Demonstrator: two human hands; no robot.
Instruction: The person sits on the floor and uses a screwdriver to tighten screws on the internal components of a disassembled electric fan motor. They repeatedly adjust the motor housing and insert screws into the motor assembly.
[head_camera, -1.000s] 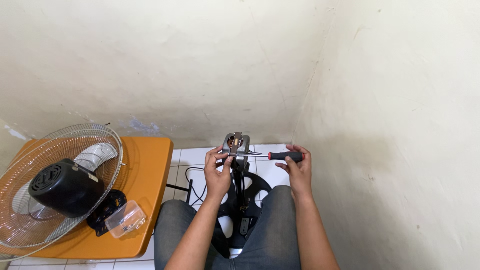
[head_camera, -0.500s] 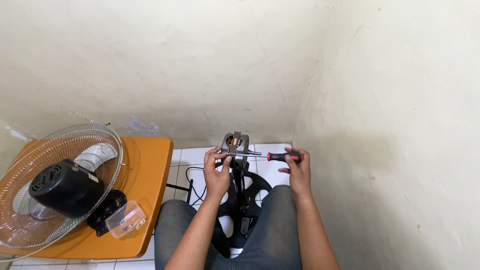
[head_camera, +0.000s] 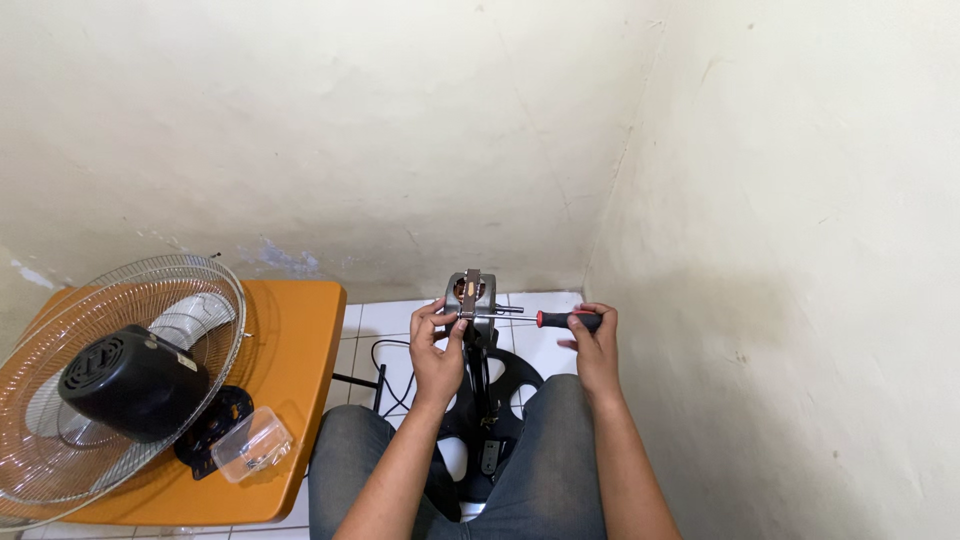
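A bare fan motor of grey metal stands upright on a black stand between my knees. My left hand grips the motor from the left side. My right hand holds a screwdriver with a red and black handle. Its shaft lies level and its tip touches the motor's right side. The stand's round black base rests on white floor tiles.
At the left an orange table carries a wire fan guard, a black motor cover and a small clear plastic box. A black cable runs over the tiles. Cream walls meet in a corner close ahead and at the right.
Nothing but slight shifts: both hands stay on the motor and the screwdriver, and the view has drifted a little.
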